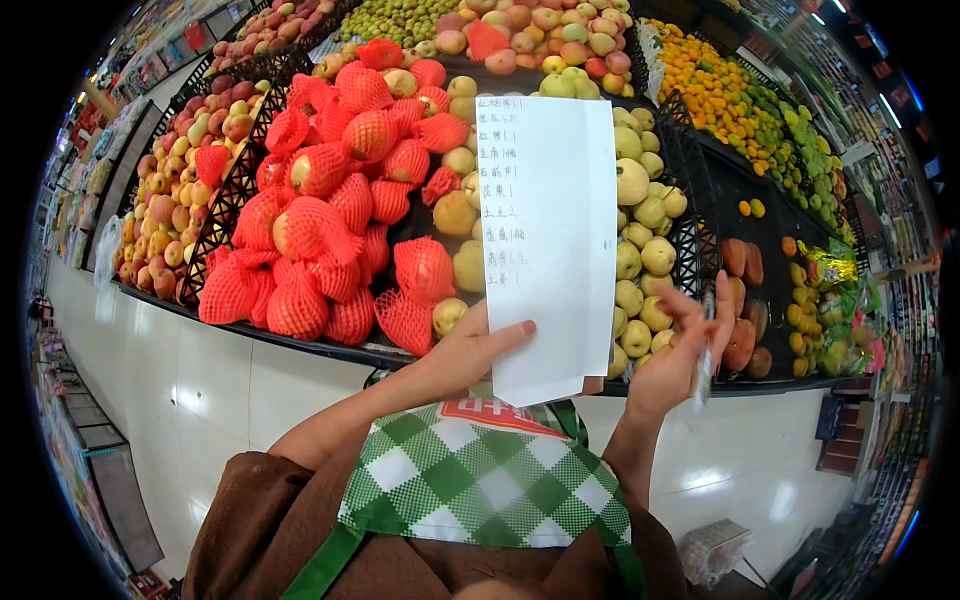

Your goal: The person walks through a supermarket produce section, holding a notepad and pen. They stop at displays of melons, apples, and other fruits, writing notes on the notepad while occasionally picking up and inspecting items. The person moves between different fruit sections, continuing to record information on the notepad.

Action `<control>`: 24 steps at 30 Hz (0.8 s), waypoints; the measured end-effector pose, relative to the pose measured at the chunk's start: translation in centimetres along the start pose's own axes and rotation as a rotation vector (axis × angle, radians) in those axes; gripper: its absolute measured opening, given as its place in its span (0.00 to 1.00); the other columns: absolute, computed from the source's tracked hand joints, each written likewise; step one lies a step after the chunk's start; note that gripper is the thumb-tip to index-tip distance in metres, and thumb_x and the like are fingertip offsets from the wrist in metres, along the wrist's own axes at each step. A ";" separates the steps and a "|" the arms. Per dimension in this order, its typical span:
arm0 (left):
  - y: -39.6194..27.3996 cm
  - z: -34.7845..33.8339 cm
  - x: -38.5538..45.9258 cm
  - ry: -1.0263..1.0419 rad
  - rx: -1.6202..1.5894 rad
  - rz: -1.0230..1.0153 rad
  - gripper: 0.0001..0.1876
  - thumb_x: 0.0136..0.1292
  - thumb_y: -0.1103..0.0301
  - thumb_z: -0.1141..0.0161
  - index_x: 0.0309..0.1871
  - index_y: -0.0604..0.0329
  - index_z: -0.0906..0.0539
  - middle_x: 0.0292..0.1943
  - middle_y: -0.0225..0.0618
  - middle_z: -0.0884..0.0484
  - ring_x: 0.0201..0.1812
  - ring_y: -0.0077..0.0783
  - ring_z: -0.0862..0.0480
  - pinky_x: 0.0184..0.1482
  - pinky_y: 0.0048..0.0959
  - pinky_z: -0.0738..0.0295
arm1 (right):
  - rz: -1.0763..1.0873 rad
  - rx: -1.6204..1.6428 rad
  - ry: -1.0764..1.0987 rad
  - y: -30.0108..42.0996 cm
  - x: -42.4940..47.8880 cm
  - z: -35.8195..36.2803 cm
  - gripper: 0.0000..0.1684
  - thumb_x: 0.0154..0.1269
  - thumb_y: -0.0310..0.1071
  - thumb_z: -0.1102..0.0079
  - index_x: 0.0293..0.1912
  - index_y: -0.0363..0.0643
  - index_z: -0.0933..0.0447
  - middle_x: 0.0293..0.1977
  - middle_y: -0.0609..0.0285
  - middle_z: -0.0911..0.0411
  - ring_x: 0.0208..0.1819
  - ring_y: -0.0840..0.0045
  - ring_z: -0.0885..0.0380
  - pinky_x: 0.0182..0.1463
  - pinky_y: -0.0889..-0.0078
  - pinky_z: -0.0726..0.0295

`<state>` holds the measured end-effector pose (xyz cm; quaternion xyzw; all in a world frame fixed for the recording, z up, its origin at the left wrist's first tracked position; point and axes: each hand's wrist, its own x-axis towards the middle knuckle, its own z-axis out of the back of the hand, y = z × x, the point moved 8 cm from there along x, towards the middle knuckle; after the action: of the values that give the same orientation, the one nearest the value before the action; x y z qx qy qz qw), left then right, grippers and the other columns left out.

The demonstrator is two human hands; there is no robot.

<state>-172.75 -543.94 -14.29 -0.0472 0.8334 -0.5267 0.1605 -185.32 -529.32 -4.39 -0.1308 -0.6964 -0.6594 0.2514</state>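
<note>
My left hand (480,349) grips the lower left edge of a white sheet of paper (551,330), thumb on its front, the other fingers hidden behind it. Handwritten lines run down the sheet's upper left part. To the right of the sheet is my raised right hand (682,349), slightly blurred, with a slim pen (705,356) held among its fingers. Behind the paper lie yellow-green pears (637,259). Fruits in red foam nets (311,236) are heaped to the left of it.
Black plastic lattice dividers (236,202) separate the fruit bins. Apples (169,217) fill the left bin; small orange fruits (697,86) lie upper right, bagged goods (844,322) at right. The display's dark front edge (300,345) runs before me. A wrapped basket (712,551) stands on the floor, lower right.
</note>
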 end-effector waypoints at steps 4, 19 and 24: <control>-0.3 -0.5 0.1 0.017 0.051 -0.036 0.18 0.65 0.67 0.49 0.56 0.65 0.32 0.45 0.33 0.25 0.44 0.21 0.25 0.45 0.23 0.28 | -0.047 0.429 0.507 -0.2 -4.3 -3.3 0.28 0.71 0.49 0.68 0.52 0.31 0.35 0.30 0.54 0.27 0.28 0.80 0.31 0.36 0.77 0.30; -0.8 -1.8 -1.3 0.173 -0.027 -0.062 0.22 0.60 0.73 0.46 0.58 0.65 0.35 0.48 0.33 0.28 0.50 0.23 0.30 0.51 0.26 0.32 | 0.257 0.181 0.529 2.9 -6.5 -7.6 0.09 0.48 0.19 0.45 0.32 0.38 0.30 0.25 0.56 0.27 0.28 0.67 0.28 0.42 0.62 0.26; -0.2 -1.8 -1.2 0.206 -0.058 -0.057 0.25 0.62 0.75 0.47 0.62 0.57 0.39 0.50 0.31 0.28 0.47 0.21 0.27 0.43 0.21 0.29 | 0.259 0.203 0.535 2.8 -6.8 -7.8 0.08 0.49 0.21 0.47 0.32 0.39 0.32 0.26 0.59 0.30 0.29 0.71 0.34 0.44 0.64 0.31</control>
<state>-172.19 -542.13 -13.13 -0.0212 0.8587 -0.5088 0.0573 -176.79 -535.69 -5.58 -0.0146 -0.6453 -0.5601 0.5192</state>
